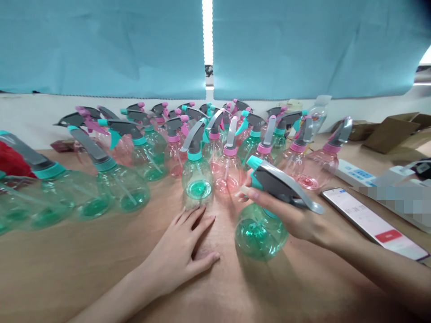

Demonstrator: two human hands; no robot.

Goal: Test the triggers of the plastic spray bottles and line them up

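My right hand (296, 215) is wrapped round the grey and teal trigger head of a green clear spray bottle (260, 231), which stands on the wooden table (84, 264) just in front of me. My left hand (178, 253) lies flat on the table with its fingers stretched out, holding nothing. Its fingertips reach toward another green spray bottle (197, 172) a short way beyond.
Several green and pink spray bottles (229, 152) crowd the table's far half from left to right. A phone (373, 222) with a lit screen lies to the right, by a white power strip (357, 172). Cardboard boxes (390, 130) sit at far right. A blue curtain hangs behind.
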